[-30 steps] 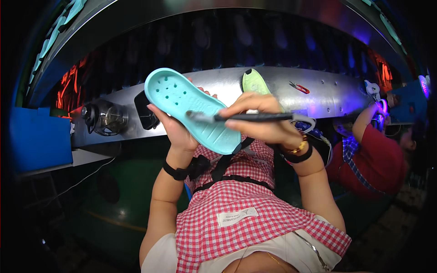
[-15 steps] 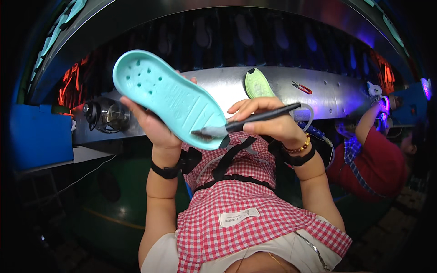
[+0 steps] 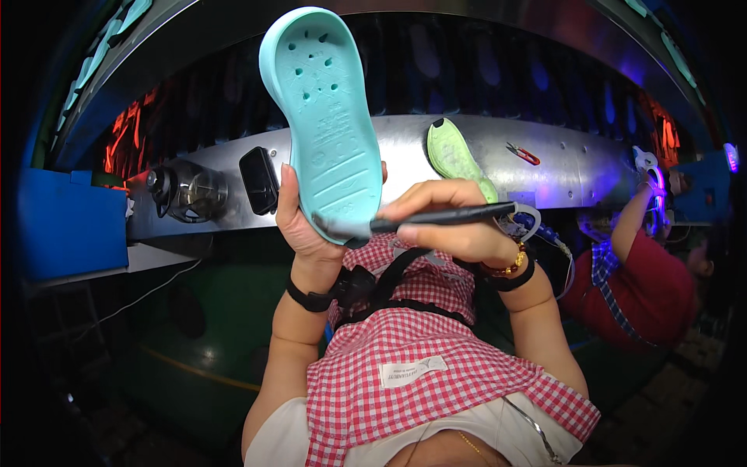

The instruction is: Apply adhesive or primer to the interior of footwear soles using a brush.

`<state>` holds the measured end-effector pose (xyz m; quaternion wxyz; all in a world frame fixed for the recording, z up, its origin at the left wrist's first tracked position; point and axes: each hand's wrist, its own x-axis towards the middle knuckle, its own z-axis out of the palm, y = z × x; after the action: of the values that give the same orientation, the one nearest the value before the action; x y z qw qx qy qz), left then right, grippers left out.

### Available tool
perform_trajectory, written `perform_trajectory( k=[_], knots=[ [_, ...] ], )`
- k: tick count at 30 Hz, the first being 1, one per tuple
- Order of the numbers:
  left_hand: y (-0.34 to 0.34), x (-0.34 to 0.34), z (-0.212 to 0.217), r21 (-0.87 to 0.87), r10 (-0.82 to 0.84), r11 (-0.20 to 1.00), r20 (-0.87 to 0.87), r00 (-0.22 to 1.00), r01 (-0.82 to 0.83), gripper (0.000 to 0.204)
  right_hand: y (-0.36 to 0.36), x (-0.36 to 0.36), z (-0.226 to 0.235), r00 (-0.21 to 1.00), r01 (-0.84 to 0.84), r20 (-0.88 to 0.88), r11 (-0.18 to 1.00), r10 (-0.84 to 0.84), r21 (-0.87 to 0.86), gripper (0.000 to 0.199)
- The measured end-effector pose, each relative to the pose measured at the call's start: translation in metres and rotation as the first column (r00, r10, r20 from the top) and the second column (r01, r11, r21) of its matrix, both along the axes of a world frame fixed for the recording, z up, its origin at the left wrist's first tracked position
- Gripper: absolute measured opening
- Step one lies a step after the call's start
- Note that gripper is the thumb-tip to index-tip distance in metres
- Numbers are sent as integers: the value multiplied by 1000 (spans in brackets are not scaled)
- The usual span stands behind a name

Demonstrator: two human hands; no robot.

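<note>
My left hand (image 3: 307, 229) is closed round the near end of a turquoise shoe sole (image 3: 331, 148), which stands nearly lengthwise away from me. Several small holes dot its far end, and raised ridges cross the near half. In my right hand (image 3: 451, 222) is a brush (image 3: 443, 218) with a black handle and a thin tube at its back end. Its blurred bristles lie over the inner face of the sole at the near end. Beyond my right hand, a green sole (image 3: 455, 156) with a black tip rests on the metal bench.
Red-handled snips (image 3: 524, 154) lie on the metal bench (image 3: 556, 183). Left of the sole are a black phone (image 3: 258, 180) and a see-through jug (image 3: 194, 194). A blue bin (image 3: 74, 226) stands far left. On the right, a co-worker in red (image 3: 646, 288) works under violet light.
The turquoise sole has turned clockwise and moved slightly right, its far end now farther from me. The phone has come into view. The brush still touches the sole's near end.
</note>
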<state>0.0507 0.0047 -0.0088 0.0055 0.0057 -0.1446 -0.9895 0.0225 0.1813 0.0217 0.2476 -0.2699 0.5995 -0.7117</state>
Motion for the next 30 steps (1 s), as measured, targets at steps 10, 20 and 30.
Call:
perform_trajectory(
  k=[10,20,30],
  knots=[
    [-14,-4,7,-260,-34,966,-74,997,14,65,6,-14,15,975,-103,-190,991,116,81,19],
    [-24,-11,21,-195,-415,871,197,888,450,38,16,-28,20,826,-234,-505,968,249,95,20],
    [-25,-6,31,-452,-456,643,423,783,619,40,28,-33,37,597,-312,-562,811,572,495,19]
  ],
)
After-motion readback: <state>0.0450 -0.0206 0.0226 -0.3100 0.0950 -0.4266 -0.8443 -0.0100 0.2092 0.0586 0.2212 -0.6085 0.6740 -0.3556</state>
